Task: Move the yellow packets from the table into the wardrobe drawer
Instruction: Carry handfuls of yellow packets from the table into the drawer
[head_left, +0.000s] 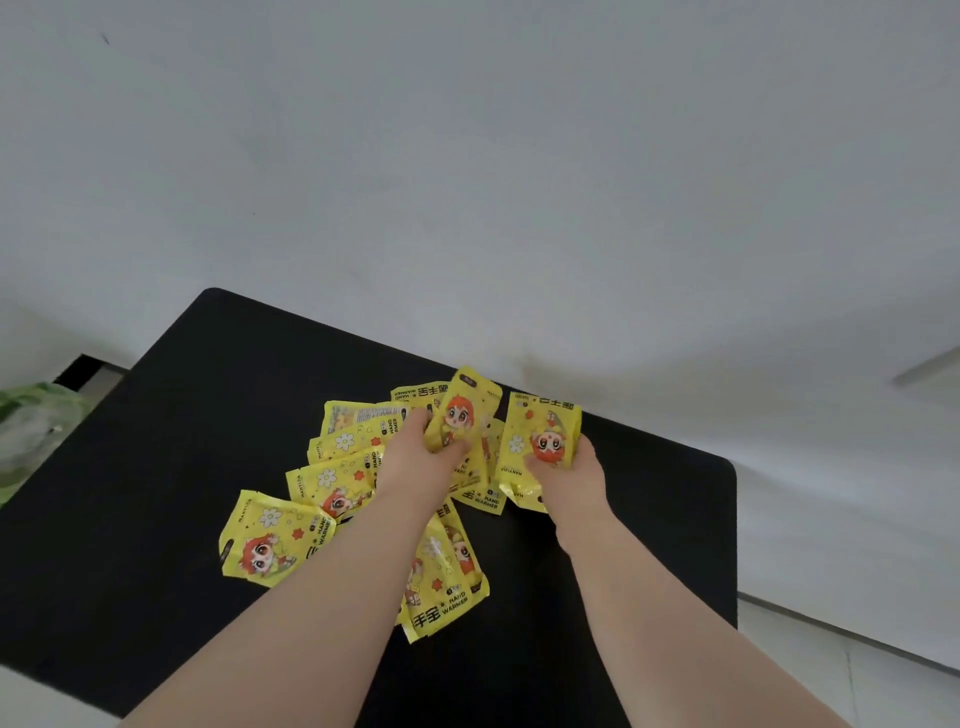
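Several yellow hand-warmer packets with a cartoon figure lie spread across the black table (156, 415). My left hand (415, 457) grips one packet (465, 410), tilted up off the pile. My right hand (566, 473) grips another packet (540, 441) just to the right, its lower edge near the table. Loose packets lie fanned to the left (260, 540) and one below between my forearms (441, 577). More packets lie partly hidden under my hands. No wardrobe or drawer is in view.
A white wall (467, 182) stands right behind the table's far edge. A green and white bag (31, 431) sits off the table's left side. Pale floor shows at the lower right beyond the table's right edge.
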